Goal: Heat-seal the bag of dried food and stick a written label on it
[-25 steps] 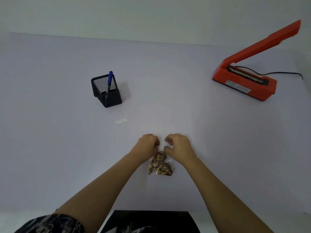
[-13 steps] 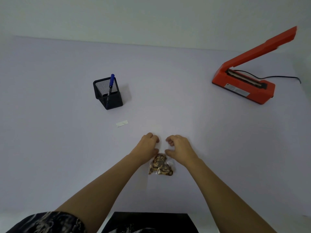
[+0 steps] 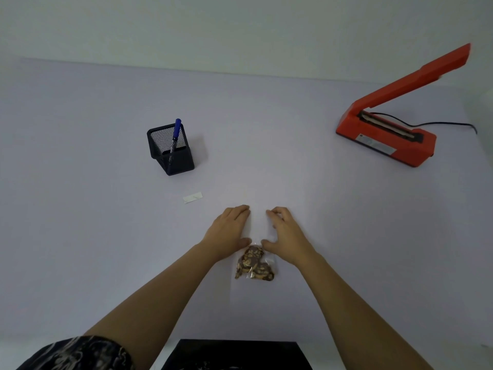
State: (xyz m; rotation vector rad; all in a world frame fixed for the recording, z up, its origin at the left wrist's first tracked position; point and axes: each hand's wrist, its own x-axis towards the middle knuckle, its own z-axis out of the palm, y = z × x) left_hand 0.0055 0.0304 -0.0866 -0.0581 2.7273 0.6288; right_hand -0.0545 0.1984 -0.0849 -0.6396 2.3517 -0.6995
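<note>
left hand [image 3: 229, 231], right hand [image 3: 286, 233]: grips slack, nothing held, flanking bag [image 3: 254, 265] | likely flattening its neck for far-right sealer [image 3: 386, 137]

Pale desk [image 3: 80, 236], near middle: clear bag of dried food [image 3: 254, 265], its upper part between the left hand [image 3: 229, 231] and right hand [image 3: 286, 233], fingers pointing forward, thumbs at the bag. Left: black mesh pen holder [image 3: 170, 156] containing a blue pen [image 3: 176, 130], with a white label [image 3: 192, 197] in front. Far right: orange heat sealer [image 3: 386, 141], arm raised, black cord [image 3: 448, 124] behind.
</note>
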